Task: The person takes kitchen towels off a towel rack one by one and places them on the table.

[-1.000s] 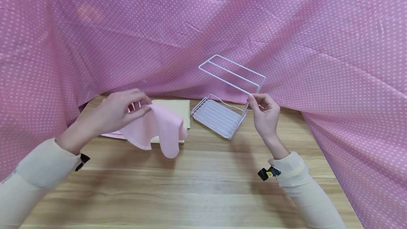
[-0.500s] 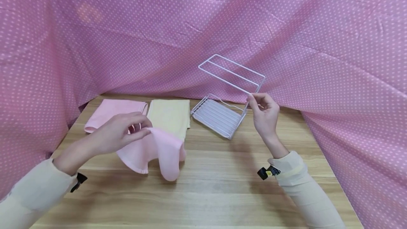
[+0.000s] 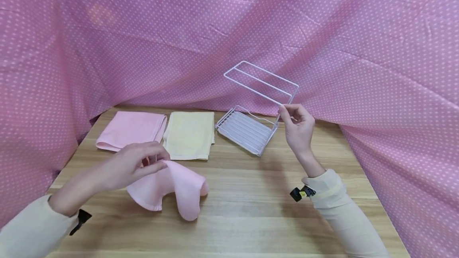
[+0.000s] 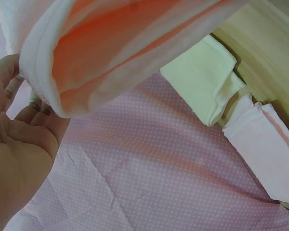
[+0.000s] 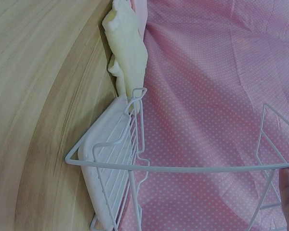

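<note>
My left hand (image 3: 138,166) pinches a pink towel (image 3: 186,188) by its upper edge, and the folded cloth hangs down just over the table's front left half. In the left wrist view the towel (image 4: 115,53) shows its open fold beside the fingers. My right hand (image 3: 300,126) pinches the upright of a white wire rack (image 3: 261,85) near its top corner. The rack's slatted base holds a white tray (image 3: 245,132) beneath the wires; in the right wrist view the rack's long bar (image 5: 202,169) runs to the fingertips.
A folded pink towel (image 3: 130,128) and a folded yellow towel (image 3: 190,134) lie side by side at the back left of the wooden table (image 3: 244,218). Pink dotted cloth (image 3: 179,43) hangs behind and at both sides.
My left hand has drawn the pink towel toward the front of the table, uncovering the yellow towel and the other pink one. My right hand stays on the rack.
</note>
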Demonstrator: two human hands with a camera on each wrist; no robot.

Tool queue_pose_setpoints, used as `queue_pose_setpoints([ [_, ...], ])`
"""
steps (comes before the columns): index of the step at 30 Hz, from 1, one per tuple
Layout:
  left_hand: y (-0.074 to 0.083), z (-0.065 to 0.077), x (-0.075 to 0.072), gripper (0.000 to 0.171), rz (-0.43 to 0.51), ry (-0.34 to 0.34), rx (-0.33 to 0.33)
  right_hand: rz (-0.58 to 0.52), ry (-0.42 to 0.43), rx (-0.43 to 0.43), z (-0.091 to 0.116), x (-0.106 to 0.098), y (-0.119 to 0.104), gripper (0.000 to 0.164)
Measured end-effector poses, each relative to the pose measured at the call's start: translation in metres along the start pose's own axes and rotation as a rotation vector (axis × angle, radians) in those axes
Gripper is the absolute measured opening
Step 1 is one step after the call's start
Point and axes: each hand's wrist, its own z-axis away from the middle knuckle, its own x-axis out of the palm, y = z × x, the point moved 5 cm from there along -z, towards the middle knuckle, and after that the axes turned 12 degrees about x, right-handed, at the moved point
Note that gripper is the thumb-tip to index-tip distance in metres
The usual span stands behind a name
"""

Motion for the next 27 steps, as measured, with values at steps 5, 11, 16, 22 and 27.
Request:
queue_pose_setpoints([
  [5, 0.007, 0.002, 0.002, 0.016, 0.074, -0.067, -0.022, 0.0, 0.003, -0.002, -0.001, -0.001, 0.0, 0.019],
  [11, -0.001, 0.002, 0.015, 0.005, 0.095, -0.188, -0.092, -0.002, 0.0, 0.003, -0.001, 0.0, 0.001, 0.019],
  [16, -0.016, -0.006, 0.023, 0.007, 0.084, -0.215, -0.084, 0.005, -0.003, 0.007, 0.0, 0.0, 0.001, 0.019],
  [22, -0.037, -0.015, 0.032, 0.006, 0.067, -0.249, -0.094, 0.007, -0.001, 0.003, 0.0, 0.0, 0.001, 0.017],
  [27, -0.056, -0.017, 0.045, 0.009, 0.099, -0.285, -0.128, -0.008, -0.004, 0.006, 0.0, 0.0, 0.001, 0.018],
])
